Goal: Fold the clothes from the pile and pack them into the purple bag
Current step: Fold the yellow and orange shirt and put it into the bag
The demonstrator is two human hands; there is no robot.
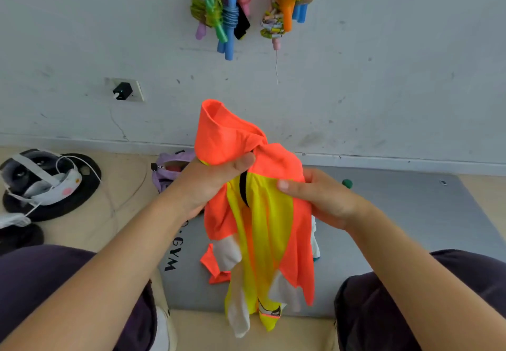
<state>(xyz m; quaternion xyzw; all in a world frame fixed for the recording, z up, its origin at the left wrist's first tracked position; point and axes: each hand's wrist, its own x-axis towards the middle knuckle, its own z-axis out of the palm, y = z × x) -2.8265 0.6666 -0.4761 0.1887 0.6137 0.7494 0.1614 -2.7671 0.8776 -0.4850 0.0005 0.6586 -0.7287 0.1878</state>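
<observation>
Fabric bunched in mid-air: an orange and yellow garment (260,213) of thin, smooth, slightly shiny cloth with white panels and a black strip hangs in loose folds between both hands, above a grey mat (397,227) printed with "GYM". The left hand (210,181) clutches the upper orange part, thumb pressed across the cloth; the right hand (323,200) grasps the garment's right edge, thumb on the yellow panel. A scrap of orange cloth (212,265) lies on the mat below. The purple bag (168,170), soft and rounded, sits open on the floor against the wall, behind the left wrist, with something red inside. Bundled skipping ropes (224,8) hang on the wall.
</observation>
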